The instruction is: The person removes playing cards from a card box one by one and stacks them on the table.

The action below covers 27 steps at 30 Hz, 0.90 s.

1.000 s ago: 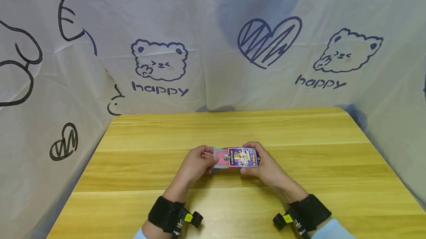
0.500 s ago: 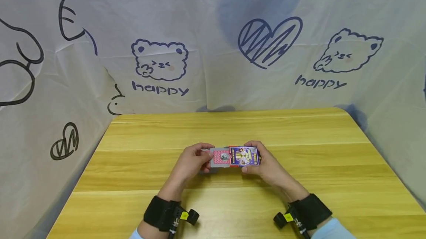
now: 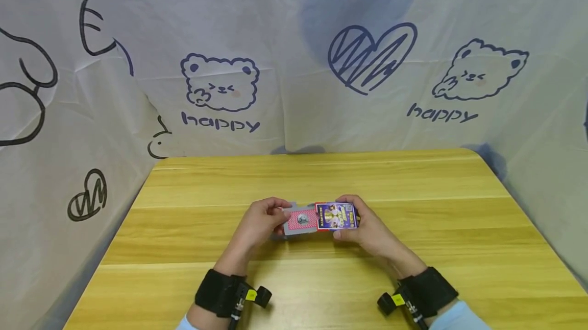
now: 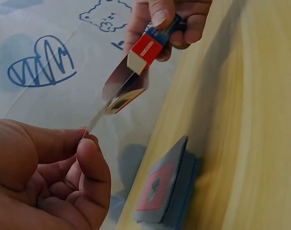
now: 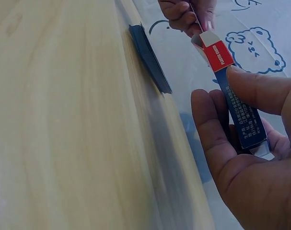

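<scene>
My left hand (image 3: 259, 220) pinches the edge of a playing card (image 3: 301, 219) between thumb and fingers. Its back is red-patterned with a grey border and a small round picture. The card's other end reaches to the open mouth of a blue and red card box (image 3: 337, 216). Thumb and fingers of my right hand (image 3: 363, 225) grip that box along its sides. From the left wrist the card (image 4: 95, 120) appears as a thin edge, with the box flap (image 4: 126, 100) spread beside it. Below the hands, a deck of cards (image 4: 167, 191) lies on the table, mostly hidden in the head view.
The wooden table (image 3: 294, 289) stretches out under both forearms. White cloth walls (image 3: 294, 39) with drawn bears and hearts stand behind it and at the sides. Each wrist wears a black strap (image 3: 220, 293) with a small camera.
My left hand has moved a little to the left, and more of the card's red back shows beside the box. The card has tilted slightly. My right hand and the box stay nearly still.
</scene>
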Each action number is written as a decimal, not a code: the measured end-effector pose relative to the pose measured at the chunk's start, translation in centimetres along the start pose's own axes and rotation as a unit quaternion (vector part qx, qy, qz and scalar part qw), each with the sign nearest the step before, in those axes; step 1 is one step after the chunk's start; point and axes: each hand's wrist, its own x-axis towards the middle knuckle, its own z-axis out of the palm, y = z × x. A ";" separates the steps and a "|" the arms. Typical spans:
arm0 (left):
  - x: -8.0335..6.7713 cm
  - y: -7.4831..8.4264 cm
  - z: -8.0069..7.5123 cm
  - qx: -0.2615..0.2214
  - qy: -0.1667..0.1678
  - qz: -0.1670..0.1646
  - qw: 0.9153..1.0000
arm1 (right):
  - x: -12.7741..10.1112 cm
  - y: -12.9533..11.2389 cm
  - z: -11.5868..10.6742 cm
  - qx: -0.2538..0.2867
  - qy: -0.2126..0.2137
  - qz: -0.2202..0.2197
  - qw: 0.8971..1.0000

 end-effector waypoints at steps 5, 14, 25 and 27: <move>0.1 0.1 -0.8 -0.001 0.014 0.000 1.000 | 0.0 -0.2 -0.3 0.001 0.022 0.004 1.000; 0.1 0.1 -1.9 -0.047 0.046 -0.040 0.997 | 0.0 -0.4 -0.5 0.022 0.037 -0.013 0.999; 0.0 -0.2 -2.3 -0.054 0.059 -0.072 0.994 | -0.1 -0.4 -0.6 0.025 0.038 -0.012 0.999; -0.2 -0.3 -2.3 -0.048 0.061 -0.077 0.994 | -0.1 -0.4 -0.5 0.025 0.037 -0.012 0.999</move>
